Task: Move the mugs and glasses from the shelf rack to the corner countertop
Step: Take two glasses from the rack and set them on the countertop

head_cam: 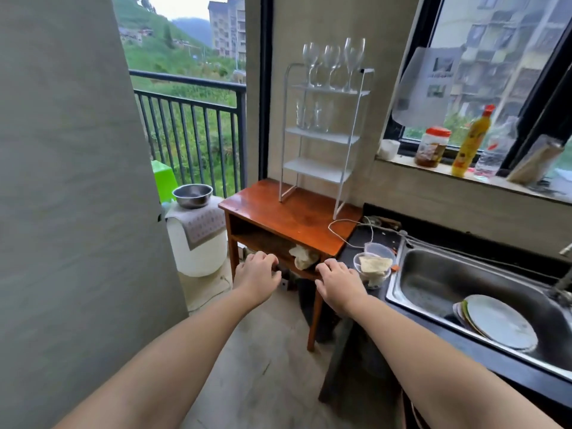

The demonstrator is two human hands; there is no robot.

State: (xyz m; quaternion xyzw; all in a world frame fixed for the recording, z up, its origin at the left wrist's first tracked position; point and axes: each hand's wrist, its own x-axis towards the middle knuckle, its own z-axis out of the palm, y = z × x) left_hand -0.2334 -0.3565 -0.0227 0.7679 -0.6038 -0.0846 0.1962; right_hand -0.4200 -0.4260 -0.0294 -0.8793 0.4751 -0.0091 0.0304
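A wooden worktop (297, 216) stands in the corner beside the balcony railing (192, 119), with a dark worktop (359, 246) and a steel sink (464, 283) adjoining it on the right. A white shelf rack (322, 137) stands upright on the wooden worktop, against the wall. Three stemmed wine glasses (332, 65) stand side by side on the top tier of the rack, and clear tumblers (314, 114), their count hard to tell, stand on the second tier; the two lower tiers carry nothing visible. Plates (498, 323) lie stacked in the sink. On the window sill, a jar (432, 147), a yellow bottle (472, 144) and a clear bottle (492, 154) stand in a row. A steel bowl (192, 195) sits on a cloth-covered white container (198, 243) left of the wooden worktop. A plastic tub (373, 269) holding a pale item rests on the dark worktop near the sink edge. Both arms extend forward. The left hand (257, 278) and the right hand (337, 284) hover in front of the lower shelf of the wooden worktop, well below the rack. Each grip has loosely curled fingers and holds nothing.
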